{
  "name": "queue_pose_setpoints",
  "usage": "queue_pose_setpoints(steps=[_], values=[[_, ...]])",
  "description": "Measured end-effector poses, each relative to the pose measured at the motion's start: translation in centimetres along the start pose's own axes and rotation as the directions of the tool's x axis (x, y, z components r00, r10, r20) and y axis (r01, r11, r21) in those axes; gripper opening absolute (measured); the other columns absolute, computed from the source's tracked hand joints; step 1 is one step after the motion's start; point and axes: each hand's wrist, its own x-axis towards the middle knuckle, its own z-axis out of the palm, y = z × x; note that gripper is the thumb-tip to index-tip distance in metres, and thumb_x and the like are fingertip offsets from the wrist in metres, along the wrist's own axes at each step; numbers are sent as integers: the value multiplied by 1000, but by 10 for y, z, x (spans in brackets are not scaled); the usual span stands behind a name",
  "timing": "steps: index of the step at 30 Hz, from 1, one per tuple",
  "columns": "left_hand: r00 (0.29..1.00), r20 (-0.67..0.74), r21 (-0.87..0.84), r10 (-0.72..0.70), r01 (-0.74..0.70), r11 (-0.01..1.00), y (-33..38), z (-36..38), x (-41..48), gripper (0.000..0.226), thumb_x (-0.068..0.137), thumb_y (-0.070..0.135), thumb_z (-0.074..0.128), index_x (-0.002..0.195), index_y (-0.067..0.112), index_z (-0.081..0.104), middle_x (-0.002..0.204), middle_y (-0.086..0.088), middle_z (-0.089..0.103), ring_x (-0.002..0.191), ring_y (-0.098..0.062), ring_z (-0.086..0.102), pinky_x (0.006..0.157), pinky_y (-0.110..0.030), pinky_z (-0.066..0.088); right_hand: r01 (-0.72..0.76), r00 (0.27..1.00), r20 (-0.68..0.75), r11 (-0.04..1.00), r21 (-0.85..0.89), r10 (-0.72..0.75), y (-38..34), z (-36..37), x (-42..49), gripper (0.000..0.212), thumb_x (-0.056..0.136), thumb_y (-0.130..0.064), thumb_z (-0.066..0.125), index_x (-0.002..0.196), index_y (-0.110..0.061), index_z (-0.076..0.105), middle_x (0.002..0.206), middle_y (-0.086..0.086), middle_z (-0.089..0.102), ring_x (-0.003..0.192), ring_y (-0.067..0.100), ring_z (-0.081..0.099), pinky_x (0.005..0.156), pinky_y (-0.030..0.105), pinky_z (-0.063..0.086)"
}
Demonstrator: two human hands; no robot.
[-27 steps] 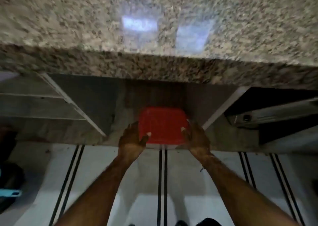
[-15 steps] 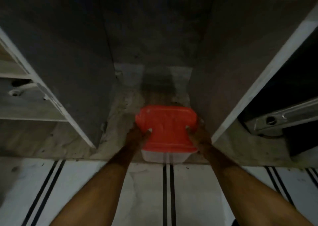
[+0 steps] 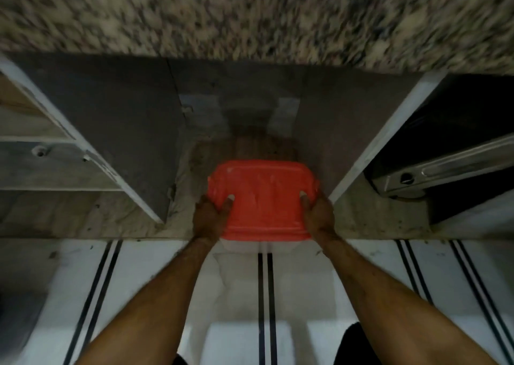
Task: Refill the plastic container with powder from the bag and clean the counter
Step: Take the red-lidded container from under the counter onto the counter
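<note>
Head view, looking down under the worktop, whose speckled granite edge is blurred across the top. Container: clear body, red lid, lid on. It sits in the mouth of the open bay below the worktop, between a grey left panel and a right panel, nearer the right one. Its near edge overhangs the front of the bay's base, above the floor. Whether the bottom rests on the base or is lifted clear, I cannot tell. Left hand grips the container's left side; right hand grips its right side. Each thumb lies on top of the lid close to the side edge, left thumb and right thumb, tips pointing away from the person. The other fingers of both hands curl down round the sides and are hidden by lid and knuckles. The container is thus clamped between the hands, with most of the lid bare between the two thumbs. Both forearms reach in from the bottom corners. Floor is white tile with paired black stripes; one pair runs under the container's middle. A metal rail lies in the dark compartment beyond the right panel, well apart from the hands.
</note>
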Motion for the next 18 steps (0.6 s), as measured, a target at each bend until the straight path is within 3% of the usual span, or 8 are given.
queue_pose_setpoints(steps=[4, 7, 10, 13, 16, 18], values=[[999, 2, -7, -45, 45, 999, 45, -52, -69, 71, 91, 64, 62, 137, 10, 58, 129, -11, 68, 114, -29, 67, 100, -35, 52, -63, 998, 7, 998, -8, 64, -56, -50, -65, 68, 100, -61, 45, 152, -16, 44, 137, 11, 64, 120, 31, 65, 107, 38, 50], [999, -46, 60, -22, 24, 998, 91, -101, -132, 75, 89, 70, 58, 133, 10, 58, 121, -14, 71, 107, -33, 69, 95, -40, 55, -78, 997, 1, 996, -37, 78, -105, -100, -124, 81, 91, -72, 38, 144, -12, 49, 129, 18, 65, 115, 37, 65, 102, 43, 52], [998, -34, 110, -57, 61, 992, 142, -155, -195, 86, 85, 82, 49, 138, 15, 50, 124, -13, 66, 110, -35, 67, 95, -49, 57, -130, 991, 20, 988, -81, 132, -173, -160, -190, 71, 101, -57, 45, 155, -12, 34, 139, 20, 53, 125, 38, 56, 101, 39, 44], [999, -30, 124, -37, 41, 991, 203, -211, -258, 80, 85, 82, 50, 140, 23, 47, 122, -6, 64, 104, -26, 68, 88, -45, 60, -85, 996, 13, 993, -78, 86, -239, -215, -248, 64, 105, -44, 49, 158, -15, 29, 143, 16, 53, 122, 33, 59, 92, 32, 44], [997, -69, 149, 22, -12, 989, 266, -267, -310, 67, 91, 67, 58, 135, 17, 54, 117, -3, 62, 102, -23, 65, 83, -37, 56, -84, 996, -13, 992, -91, 83, -303, -265, -293, 63, 104, -47, 49, 157, -18, 31, 137, 15, 51, 110, 27, 60, 79, 27, 46], [994, -91, 172, 69, -52, 984, 296, -294, -330, 65, 92, 64, 59, 134, 14, 56, 118, -4, 62, 99, -21, 63, 74, -31, 51, -66, 997, -44, 993, -101, 62, -335, -291, -310, 62, 102, -48, 50, 155, -19, 35, 133, 16, 53, 107, 28, 58, 81, 30, 42]])
